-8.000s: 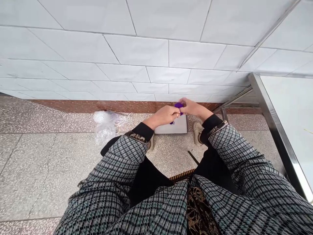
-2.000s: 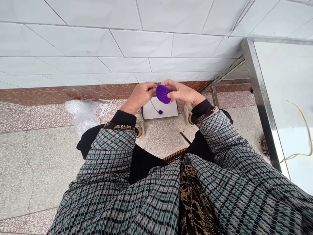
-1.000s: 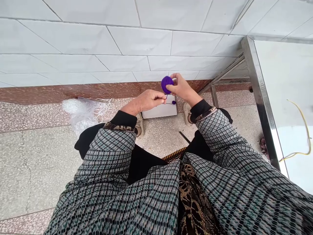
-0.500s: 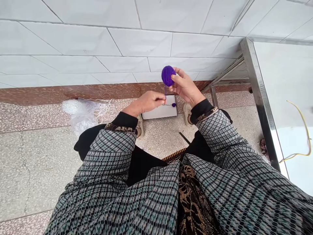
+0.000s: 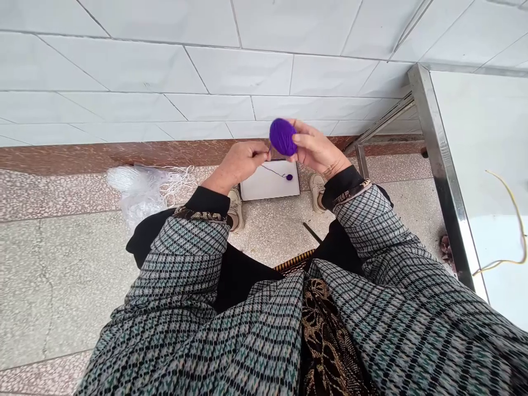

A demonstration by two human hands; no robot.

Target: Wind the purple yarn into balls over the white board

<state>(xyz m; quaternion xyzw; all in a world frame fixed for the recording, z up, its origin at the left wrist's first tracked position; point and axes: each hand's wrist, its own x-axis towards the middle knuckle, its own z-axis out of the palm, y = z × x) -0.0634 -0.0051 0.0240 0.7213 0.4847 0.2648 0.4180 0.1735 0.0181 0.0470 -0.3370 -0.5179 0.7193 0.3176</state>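
A purple ball of yarn point(image 5: 282, 137) is gripped in my right hand point(image 5: 317, 147), fingers and thumb round its right side. My left hand point(image 5: 243, 163) is closed in a pinch on the yarn strand, just left of the ball. From the left fingertips the strand point(image 5: 272, 170) runs down to a small dark purple ball point(image 5: 289, 177). That small ball lies in a shallow white box point(image 5: 264, 190) on the floor, partly hidden behind my hands.
Clear plastic bags with white cord point(image 5: 142, 192) lie on the floor to the left. At right stands a metal-framed table point(image 5: 443, 181) with a yellow wire point(image 5: 515, 220) on it. A white tiled wall point(image 5: 218, 71) rises ahead. My shoes point(image 5: 317, 191) flank the box.
The large ball has tilted and dropped slightly in my right hand. My left hand has moved up and a little left with the strand. The small ball has shifted slightly left.
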